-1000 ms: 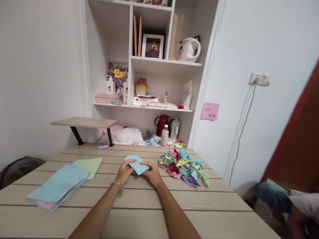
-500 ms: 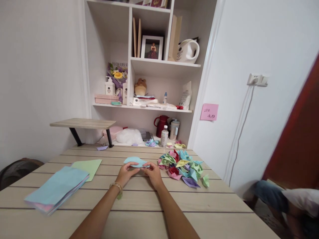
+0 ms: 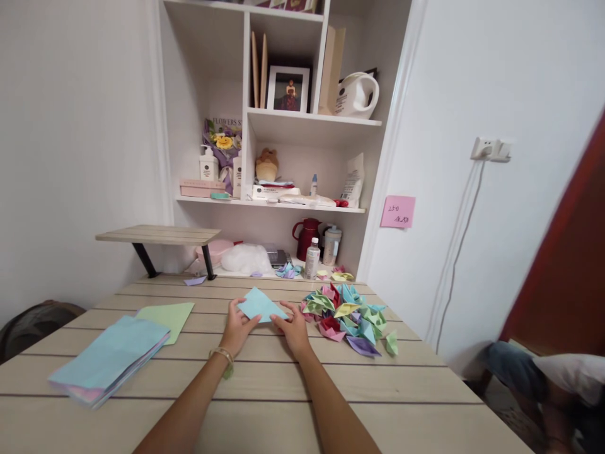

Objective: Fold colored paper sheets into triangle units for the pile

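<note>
A light blue sheet of paper, folded at its near edge or lying with a straight near side, sits between my two hands above the wooden table. My left hand grips its left side, with the thumb on top near the front edge. On the right, my right hand pinches the opposite corner between thumb and fingers. Just beyond that hand lies a heap of folded paper boats in pink, red, green, yellow, blue and purple. The undersides of my fingers are partly hidden by the paper.
A stack of blue and pink paper lies at left, over a green sheet. Behind stand a small raised shelf, a clear bottle and a red jug. A person's leg shows at far right.
The blue paper was curved and seen nearly edge-on; now it is flatter, with a pointed far corner showing. Both hands have shifted slightly around its edges.
</note>
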The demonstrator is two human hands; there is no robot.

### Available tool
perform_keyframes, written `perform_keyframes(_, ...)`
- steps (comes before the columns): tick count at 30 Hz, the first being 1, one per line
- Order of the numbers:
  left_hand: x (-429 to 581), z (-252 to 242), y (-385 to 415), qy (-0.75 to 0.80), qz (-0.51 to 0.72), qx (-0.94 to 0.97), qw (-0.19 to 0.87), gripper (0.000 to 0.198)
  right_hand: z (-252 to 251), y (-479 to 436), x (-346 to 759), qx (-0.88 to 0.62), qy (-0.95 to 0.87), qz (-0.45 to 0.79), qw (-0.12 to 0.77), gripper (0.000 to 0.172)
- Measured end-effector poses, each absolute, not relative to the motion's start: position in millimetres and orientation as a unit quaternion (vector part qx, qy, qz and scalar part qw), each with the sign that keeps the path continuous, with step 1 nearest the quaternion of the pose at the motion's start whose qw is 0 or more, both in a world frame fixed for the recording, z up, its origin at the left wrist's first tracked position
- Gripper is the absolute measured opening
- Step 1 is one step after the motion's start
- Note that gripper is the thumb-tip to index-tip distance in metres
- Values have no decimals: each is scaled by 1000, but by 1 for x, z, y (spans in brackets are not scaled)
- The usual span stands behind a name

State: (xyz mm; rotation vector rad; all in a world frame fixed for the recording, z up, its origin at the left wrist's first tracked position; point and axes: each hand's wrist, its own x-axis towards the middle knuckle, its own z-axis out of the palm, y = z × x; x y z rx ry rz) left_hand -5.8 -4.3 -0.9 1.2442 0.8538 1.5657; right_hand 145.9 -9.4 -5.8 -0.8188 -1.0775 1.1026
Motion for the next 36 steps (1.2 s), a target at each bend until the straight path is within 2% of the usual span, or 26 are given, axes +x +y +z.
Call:
perform_keyframes(2,-5,0,-5,336,650,478,486,87,-5,-9,147,-362,-477,482,640,51)
perform_keyframes(4,-4,1,-4,345,640,461,509,86,-5,-9,148,-369,-477,476,640,42)
perform_keyframes(9,-4,1,-4,377,529,494,579,43,-7,-7,147,-371,-466,474,649,37)
perform_keyframes(14,-5,4,-5,352,537,501,580,35,-9,-5,148,-362,-498,424,664,29)
perform_keyframes(17,-5,6,-5,342,574,501,550,41,-6,-6,151,-351,-509,392,681,39)
perform_keyframes(20,-5,8,-5,345,605,495,519,51,-3,-11,150,-324,-511,443,662,60)
perform_keyframes(22,-5,9,-6,342,616,493,510,53,-1,-14,147,-289,-520,483,642,68)
perform_keyframes(24,-4,8,-6,341,616,498,506,55,0,-16,144,-261,-530,505,629,67)
perform_keyframes(30,-3,6,-7,350,585,517,518,57,-5,-9,144,-314,-504,499,631,40)
perform_keyframes(36,-5,9,-8,393,583,524,481,34,-10,-3,145,-353,-455,495,651,44)
